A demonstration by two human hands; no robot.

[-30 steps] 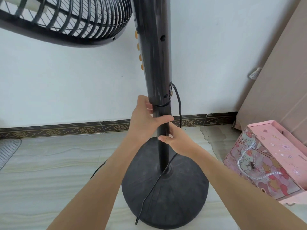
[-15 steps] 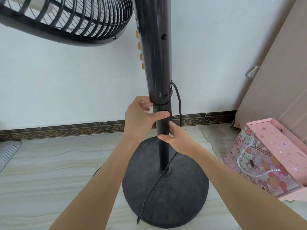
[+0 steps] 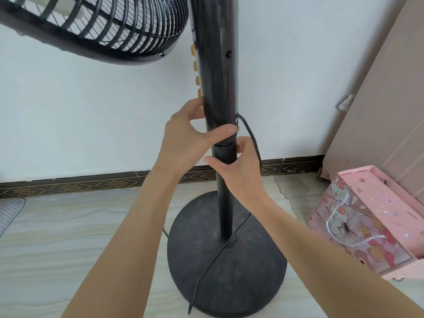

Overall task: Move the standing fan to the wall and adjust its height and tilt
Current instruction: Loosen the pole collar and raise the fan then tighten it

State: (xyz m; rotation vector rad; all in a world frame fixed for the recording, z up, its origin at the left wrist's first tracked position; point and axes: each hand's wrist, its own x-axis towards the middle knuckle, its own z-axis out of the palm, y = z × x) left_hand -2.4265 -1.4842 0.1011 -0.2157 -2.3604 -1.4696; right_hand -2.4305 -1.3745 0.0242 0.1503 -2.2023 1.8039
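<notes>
Close against the white wall (image 3: 91, 111), the standing fan (image 3: 215, 88) sits on its base, and my left hand (image 3: 183, 138) wraps the wide upper column. Just below, my right hand (image 3: 241, 166) curls round the thin pole at the joint. Height adjustment, I'd judge; next calls for steadying the pole while sliding the column.

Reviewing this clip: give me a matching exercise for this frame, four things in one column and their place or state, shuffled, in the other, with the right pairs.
Things:
1. left hand
2. right hand
3. power cord
4. pink box

Places or states:
A. lies across the round fan base
B. stands on the floor to the right of the fan
C. grips the wide upper pole, thumb across its front
D. grips the narrow lower pole, just below the joint

Pairs: 1-C, 2-D, 3-A, 4-B
</notes>
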